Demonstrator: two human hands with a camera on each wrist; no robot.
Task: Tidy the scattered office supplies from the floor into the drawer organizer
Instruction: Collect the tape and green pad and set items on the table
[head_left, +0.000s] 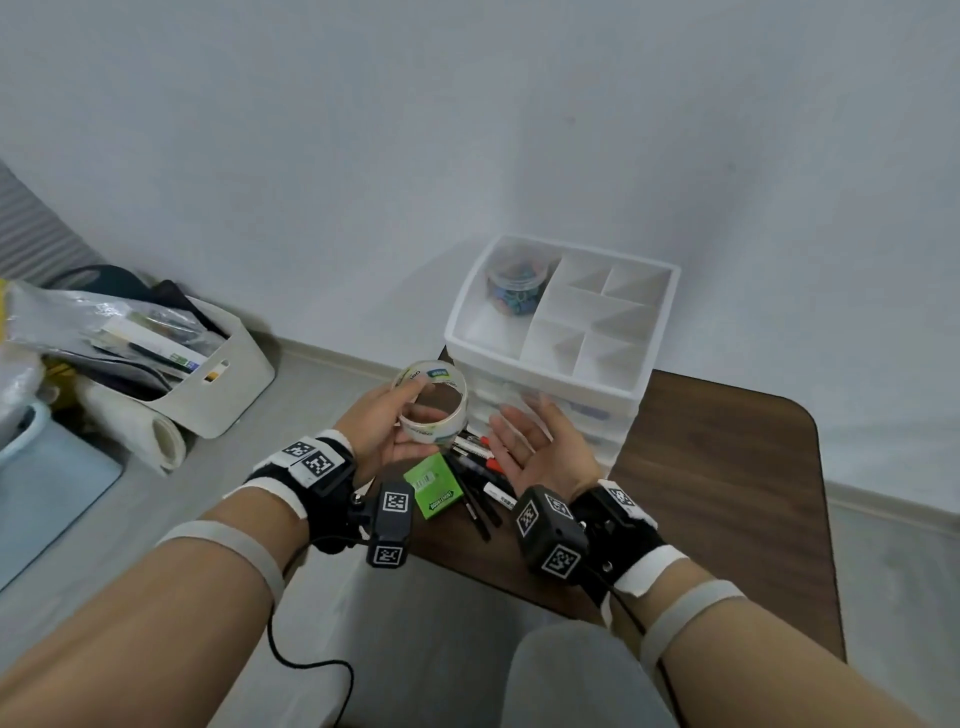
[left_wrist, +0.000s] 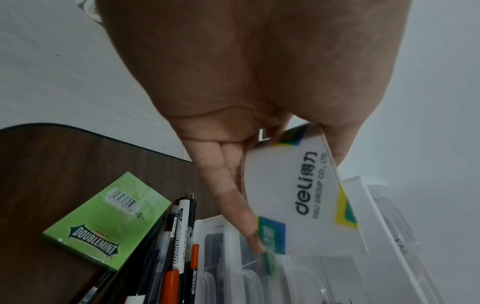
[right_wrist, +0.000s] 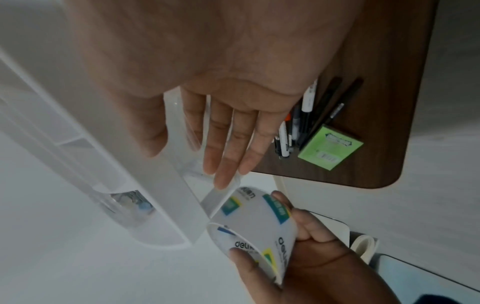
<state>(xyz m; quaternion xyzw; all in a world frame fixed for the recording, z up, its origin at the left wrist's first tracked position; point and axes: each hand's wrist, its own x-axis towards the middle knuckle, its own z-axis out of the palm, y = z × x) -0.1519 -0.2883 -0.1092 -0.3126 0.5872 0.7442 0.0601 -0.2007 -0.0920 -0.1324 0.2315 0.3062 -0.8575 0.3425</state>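
My left hand (head_left: 387, 421) grips a clear roll of tape (head_left: 431, 405) with a white printed core, thumb and fingers round its rim, held above the brown board (head_left: 727, 467) just left of the white drawer organizer (head_left: 561, 322). The same tape roll (left_wrist: 291, 193) fills the left wrist view, and the tape roll (right_wrist: 255, 228) shows in the right wrist view. My right hand (head_left: 535, 441) is beside it, palm up, fingers straight and holding nothing. A green gum pack (head_left: 434, 486) and several pens and markers (head_left: 480, 467) lie on the board below the hands.
The organizer's top tray has divided compartments; a clear jar of coloured clips (head_left: 517, 283) stands in its far-left one. A white bin (head_left: 208, 384) stuffed with bags and papers sits on the floor to the left, with a rolled sheet (head_left: 156, 431) before it. A wall stands close behind.
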